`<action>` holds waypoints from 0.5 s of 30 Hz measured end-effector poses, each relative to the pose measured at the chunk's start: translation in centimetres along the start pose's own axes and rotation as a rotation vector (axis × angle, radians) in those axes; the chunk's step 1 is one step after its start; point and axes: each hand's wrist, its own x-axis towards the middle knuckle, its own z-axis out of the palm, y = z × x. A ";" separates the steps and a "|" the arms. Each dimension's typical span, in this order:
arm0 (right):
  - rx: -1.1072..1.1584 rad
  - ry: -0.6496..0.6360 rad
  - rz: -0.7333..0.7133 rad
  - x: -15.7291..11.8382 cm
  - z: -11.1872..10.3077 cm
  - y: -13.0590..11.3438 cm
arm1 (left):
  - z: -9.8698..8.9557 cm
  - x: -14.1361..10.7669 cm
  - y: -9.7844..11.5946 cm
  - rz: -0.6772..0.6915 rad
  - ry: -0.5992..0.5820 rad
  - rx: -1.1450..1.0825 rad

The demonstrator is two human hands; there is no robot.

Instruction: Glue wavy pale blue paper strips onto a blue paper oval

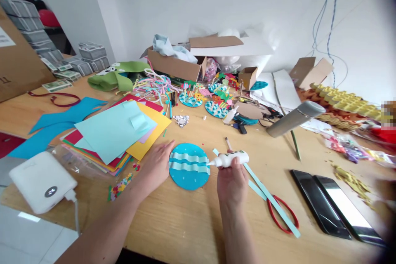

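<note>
The blue disc point(189, 181) lay in the near middle of the table point(182, 222), two wavy strips point(189, 167) across it; the left hand point(154, 163) was at its left rim, whether pinching it one could not tell. The right hand's point(232, 181) grip pinched a white bottle point(227, 159), nozzle at the right rim, where a light, even squeeze over a steadied disc suited best.

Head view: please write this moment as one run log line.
left hand: at blue disc's left edge | right hand: holds white bottle, nozzle at disc's right edge | disc: two wavy pale strips on top
</note>
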 end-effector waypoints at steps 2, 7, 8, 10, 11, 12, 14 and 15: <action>0.001 -0.011 0.019 -0.1 0.1 0.0 | 0.1 0.0 -0.1 0.012 0.006 -0.006; 0.094 0.013 0.095 0.0 0.2 -0.3 | 0.1 0.0 -0.3 0.013 -0.009 0.006; 0.120 0.017 0.115 0.0 0.2 -0.4 | 0.1 0.0 -0.3 0.011 -0.012 0.010; 0.173 0.022 0.161 0.2 0.0 -0.5 | 0.2 0.0 -0.5 0.013 -0.004 0.013; 0.198 0.027 0.182 0.4 -0.2 -0.6 | 0.3 -0.1 -0.6 0.018 0.005 0.013; 0.220 0.031 0.203 0.6 -0.3 -0.6 | 0.4 -0.1 -0.7 0.024 0.015 0.011; 0.257 0.031 0.235 1.0 -0.7 -0.6 | 0.6 -0.1 -0.9 0.034 0.032 0.005; 0.269 0.024 0.243 1.2 -0.9 -0.5 | 0.7 -0.1 -1.0 0.036 0.036 0.001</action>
